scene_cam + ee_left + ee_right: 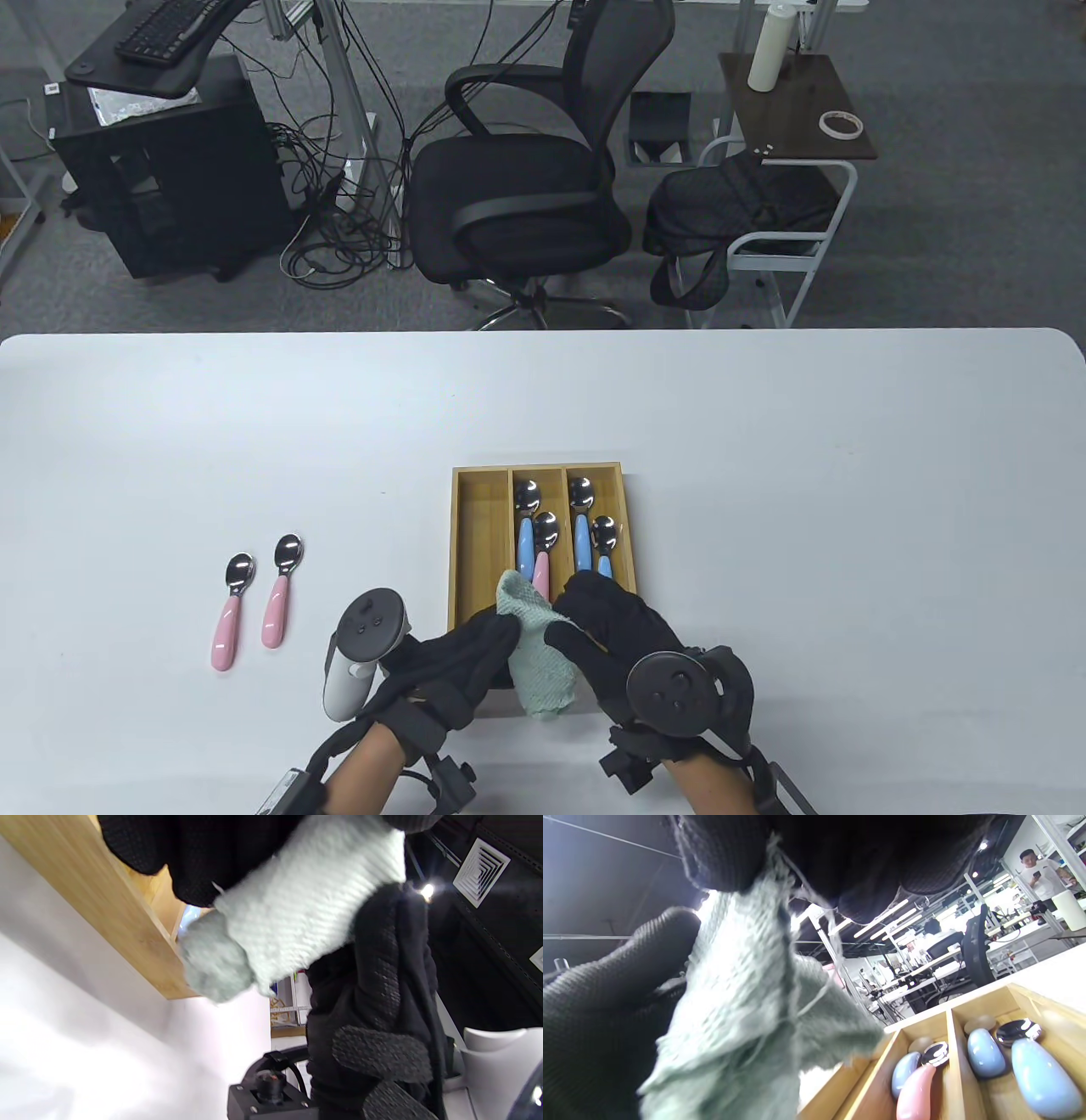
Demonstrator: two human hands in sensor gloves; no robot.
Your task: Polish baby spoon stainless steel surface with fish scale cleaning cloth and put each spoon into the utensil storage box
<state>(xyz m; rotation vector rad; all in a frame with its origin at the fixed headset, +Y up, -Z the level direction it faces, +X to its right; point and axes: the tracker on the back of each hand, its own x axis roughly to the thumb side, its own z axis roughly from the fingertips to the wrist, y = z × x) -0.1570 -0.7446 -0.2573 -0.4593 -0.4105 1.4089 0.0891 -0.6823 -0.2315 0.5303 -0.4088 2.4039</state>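
Observation:
A pale green fish scale cloth (536, 658) hangs over the near end of the wooden utensil box (478, 526), held between both gloved hands. My left hand (475, 649) grips its left side and my right hand (607, 624) pinches its right side; the cloth (297, 912) and cloth (742, 1018) fill both wrist views. Inside the box lie a blue spoon (525, 518) and a pink spoon (543, 552) in the middle slot, and two blue spoons (581, 522) in the right slot. Two pink-handled spoons (231, 607) (280, 590) lie on the white table to the left.
The box's left slot (479, 543) holds nothing. Beyond the table's far edge stand an office chair (526, 170) and a side stand with a bag (738, 212). A person (1043, 874) stands far off in the right wrist view.

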